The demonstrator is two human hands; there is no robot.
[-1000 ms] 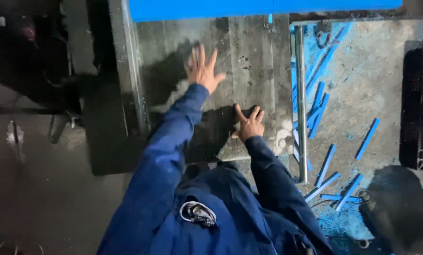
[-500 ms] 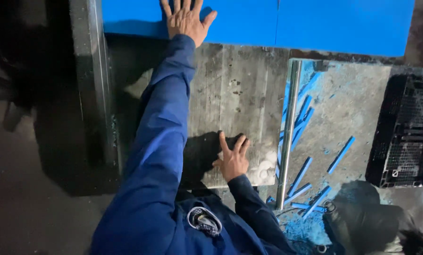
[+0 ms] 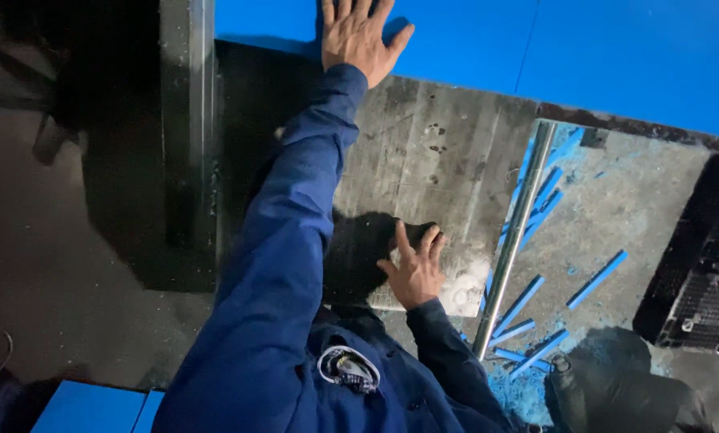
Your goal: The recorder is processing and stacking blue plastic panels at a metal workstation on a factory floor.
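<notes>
Left hand (image 3: 359, 36) flat, fingers spread, gripping nothing, pressed on the blue sheet (image 3: 600, 56) at the far edge — long axis across the view. Right hand (image 3: 414, 273) open-palmed on the grey metal table (image 3: 447, 160), well short of it — left far nearer.

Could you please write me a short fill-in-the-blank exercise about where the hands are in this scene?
1. The left hand lies flat on the ____ sheet.
2. The right hand presses on the grey ____ table.
3. Thin blue strips lie to the ____ of the metal rail.
Missing words: blue; metal; right
</notes>
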